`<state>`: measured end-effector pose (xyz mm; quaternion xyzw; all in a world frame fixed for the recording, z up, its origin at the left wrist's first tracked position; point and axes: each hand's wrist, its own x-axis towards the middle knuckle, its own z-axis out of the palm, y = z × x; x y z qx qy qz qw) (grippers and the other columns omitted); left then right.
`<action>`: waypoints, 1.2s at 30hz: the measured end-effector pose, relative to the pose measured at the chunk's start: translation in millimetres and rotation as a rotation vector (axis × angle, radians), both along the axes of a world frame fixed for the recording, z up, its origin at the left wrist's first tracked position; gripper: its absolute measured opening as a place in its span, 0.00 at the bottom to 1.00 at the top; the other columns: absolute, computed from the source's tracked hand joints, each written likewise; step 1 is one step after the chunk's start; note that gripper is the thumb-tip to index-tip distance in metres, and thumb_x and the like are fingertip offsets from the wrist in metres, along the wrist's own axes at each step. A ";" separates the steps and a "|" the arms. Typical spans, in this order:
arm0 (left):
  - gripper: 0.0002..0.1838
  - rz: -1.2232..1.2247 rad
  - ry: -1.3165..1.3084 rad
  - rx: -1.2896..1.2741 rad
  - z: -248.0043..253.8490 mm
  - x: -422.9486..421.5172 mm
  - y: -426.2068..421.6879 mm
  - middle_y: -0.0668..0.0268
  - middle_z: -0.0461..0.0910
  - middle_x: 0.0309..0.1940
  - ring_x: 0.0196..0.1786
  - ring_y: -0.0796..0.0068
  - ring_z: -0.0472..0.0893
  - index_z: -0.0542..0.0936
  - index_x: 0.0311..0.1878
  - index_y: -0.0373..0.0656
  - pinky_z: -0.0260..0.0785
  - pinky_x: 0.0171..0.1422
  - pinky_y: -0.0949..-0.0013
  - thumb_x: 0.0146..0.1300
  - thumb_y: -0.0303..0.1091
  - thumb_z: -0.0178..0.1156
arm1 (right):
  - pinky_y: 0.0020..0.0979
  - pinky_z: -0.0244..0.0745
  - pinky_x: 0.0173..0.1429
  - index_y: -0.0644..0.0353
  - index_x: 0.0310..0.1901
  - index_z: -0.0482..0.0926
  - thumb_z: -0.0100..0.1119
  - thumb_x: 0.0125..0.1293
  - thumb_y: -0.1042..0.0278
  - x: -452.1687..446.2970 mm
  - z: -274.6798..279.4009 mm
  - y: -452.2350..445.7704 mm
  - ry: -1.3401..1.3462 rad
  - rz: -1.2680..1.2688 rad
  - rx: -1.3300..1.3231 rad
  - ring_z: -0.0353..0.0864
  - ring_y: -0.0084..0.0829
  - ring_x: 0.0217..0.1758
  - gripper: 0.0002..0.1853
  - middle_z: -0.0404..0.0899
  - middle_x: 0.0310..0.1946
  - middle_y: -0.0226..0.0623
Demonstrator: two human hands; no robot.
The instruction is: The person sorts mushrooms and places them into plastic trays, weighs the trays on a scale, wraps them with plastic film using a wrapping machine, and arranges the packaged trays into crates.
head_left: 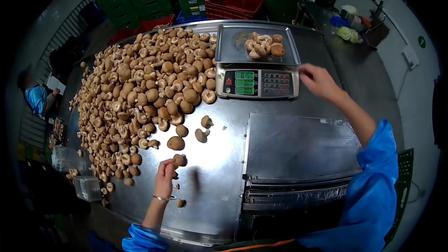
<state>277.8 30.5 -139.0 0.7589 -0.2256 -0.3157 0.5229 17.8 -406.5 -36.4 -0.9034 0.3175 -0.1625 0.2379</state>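
At about one o'clock from the left hand (167, 173), just at its fingertips, sits a mushroom (181, 160) with a brown cap. The fingers are curled in toward the thumb, and I cannot tell whether they grip the mushroom or only touch it. A bracelet (164, 198) circles that wrist. At twelve o'clock from the hand, nearby, a large mushroom (175, 143) rests on the metal desk (219, 177); two smaller ones lie toward half past one, and a small one (181, 203) toward five. The broad mushroom pile (135, 93) spreads at eleven o'clock, and a clear plastic box (87, 188) stands near nine.

Well apart, at two o'clock from the left hand, the right hand (318, 80) is raised with its fingers loosely bent, just beside the scale (258, 83); I cannot tell whether they touch it or hold anything. The scale's lit green display is at nine o'clock from this hand, and its tray (228, 46) bears a small mushroom heap (264, 45) at ten. Farther off, toward half past ten, stands a red crate (233, 3).
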 end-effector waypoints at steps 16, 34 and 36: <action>0.16 -0.202 -0.252 0.137 25.8 14.3 -81.4 0.63 0.74 0.44 0.42 0.75 0.73 0.73 0.51 0.40 0.67 0.46 0.73 0.61 0.35 0.56 | 0.39 0.63 0.55 0.57 0.50 0.72 0.59 0.49 0.49 96.8 -79.6 -100.5 -0.010 -0.304 -0.229 0.70 0.44 0.50 0.28 0.72 0.43 0.46; 0.37 -0.009 -1.107 -0.247 35.9 48.9 -378.8 0.57 0.70 0.46 0.52 0.61 0.67 0.65 0.58 0.48 0.57 0.58 0.56 0.43 0.41 0.67 | 0.29 0.69 0.43 0.61 0.44 0.69 0.58 0.51 0.67 -8.0 -81.1 -111.6 -0.515 -0.612 0.267 0.70 0.30 0.38 0.18 0.71 0.36 0.36; 0.23 0.096 -0.892 -0.309 61.6 86.3 -360.9 0.62 0.75 0.35 0.39 0.71 0.74 0.71 0.51 0.44 0.66 0.46 0.66 0.50 0.35 0.62 | 0.27 0.70 0.35 0.59 0.37 0.71 0.56 0.52 0.69 -36.5 -66.1 -121.1 -0.725 -0.826 0.585 0.69 0.24 0.31 0.11 0.69 0.30 0.31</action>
